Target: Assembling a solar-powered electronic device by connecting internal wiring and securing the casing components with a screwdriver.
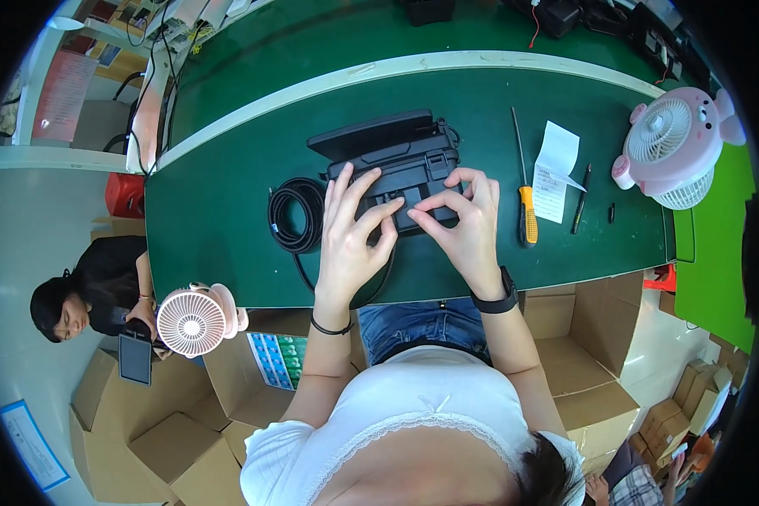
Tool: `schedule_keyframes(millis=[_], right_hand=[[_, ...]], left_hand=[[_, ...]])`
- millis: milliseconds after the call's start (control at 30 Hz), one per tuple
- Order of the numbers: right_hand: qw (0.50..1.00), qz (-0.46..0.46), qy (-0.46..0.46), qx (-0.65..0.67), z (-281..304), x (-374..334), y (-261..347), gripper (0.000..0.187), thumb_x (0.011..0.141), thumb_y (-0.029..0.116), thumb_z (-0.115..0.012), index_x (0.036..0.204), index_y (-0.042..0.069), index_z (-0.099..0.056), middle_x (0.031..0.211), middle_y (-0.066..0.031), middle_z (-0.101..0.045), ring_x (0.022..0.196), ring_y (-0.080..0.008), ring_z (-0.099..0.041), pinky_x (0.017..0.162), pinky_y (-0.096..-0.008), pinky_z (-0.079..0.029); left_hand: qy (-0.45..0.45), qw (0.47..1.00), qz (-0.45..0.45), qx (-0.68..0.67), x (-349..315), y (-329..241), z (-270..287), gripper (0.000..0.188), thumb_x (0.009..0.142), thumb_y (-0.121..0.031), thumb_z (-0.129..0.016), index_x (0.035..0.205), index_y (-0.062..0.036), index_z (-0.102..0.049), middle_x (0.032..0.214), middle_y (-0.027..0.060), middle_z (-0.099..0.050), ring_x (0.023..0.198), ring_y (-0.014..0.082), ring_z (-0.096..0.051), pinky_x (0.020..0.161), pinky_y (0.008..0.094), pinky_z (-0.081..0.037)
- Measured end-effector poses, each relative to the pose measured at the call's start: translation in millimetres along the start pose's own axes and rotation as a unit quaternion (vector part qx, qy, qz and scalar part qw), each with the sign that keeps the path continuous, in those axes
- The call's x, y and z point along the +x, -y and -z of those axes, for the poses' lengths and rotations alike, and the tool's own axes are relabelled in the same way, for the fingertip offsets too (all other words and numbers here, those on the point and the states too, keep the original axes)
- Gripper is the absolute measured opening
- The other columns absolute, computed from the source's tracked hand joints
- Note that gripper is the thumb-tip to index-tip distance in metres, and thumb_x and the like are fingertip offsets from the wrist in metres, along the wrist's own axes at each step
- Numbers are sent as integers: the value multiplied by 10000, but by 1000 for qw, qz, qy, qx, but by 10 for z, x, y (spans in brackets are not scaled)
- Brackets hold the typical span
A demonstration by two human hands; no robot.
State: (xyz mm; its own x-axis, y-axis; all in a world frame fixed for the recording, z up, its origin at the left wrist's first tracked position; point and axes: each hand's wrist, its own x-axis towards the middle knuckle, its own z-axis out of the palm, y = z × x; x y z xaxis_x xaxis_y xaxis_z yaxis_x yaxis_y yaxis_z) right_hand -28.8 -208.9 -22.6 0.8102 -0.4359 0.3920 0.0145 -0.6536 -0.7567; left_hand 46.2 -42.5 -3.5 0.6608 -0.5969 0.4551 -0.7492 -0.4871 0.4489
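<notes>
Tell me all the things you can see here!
device: 1, black, middle of the table, under both hands
cable: 1, black coil, left of the device
screwdriver: 1, yellow handle, right of the device
paper slip: 1, white, right of the screwdriver
pen: 1, black, right of the slip
fans: 2, pink; one at the table's right end, one below the table's near edge
table: 1, green
boxes: several, brown cardboard, on the floor
person: 1, black top, lower left
left hand: on the device
right hand: fingers pinching at the device
</notes>
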Motion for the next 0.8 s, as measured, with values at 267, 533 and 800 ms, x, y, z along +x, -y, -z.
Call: schedule_keyframes(millis=[267,533,800], right_hand=[[1000,12,-5,4,-5,1,-18,190,643,167,-888,787,153,-765,1077,-34,-542,975,-263,-458,793,-353,-434],[1000,17,-14,10,-28,-5,-37,183,643,171,-887,778,161,-764,1075,-29,-542,981,-264,-453,799,-352,-433],[1000,11,-17,9,-30,-25,-25,187,658,184,-882,804,165,-766,1073,-30,-542,985,-264,-454,807,-353,-433]], left_hand=[[-34,999,33,8,-1,-101,-47,206,752,-101,-805,957,-107,-782,1257,100,-646,1315,403,-507,1105,572,-377],[-11,991,4,132,124,-285,77,155,730,-143,-823,866,-110,-755,949,25,-675,926,251,-658,929,443,-501],[20,983,-111,148,242,-227,94,161,746,-138,-763,902,-121,-725,933,10,-654,864,230,-648,797,375,-507]])
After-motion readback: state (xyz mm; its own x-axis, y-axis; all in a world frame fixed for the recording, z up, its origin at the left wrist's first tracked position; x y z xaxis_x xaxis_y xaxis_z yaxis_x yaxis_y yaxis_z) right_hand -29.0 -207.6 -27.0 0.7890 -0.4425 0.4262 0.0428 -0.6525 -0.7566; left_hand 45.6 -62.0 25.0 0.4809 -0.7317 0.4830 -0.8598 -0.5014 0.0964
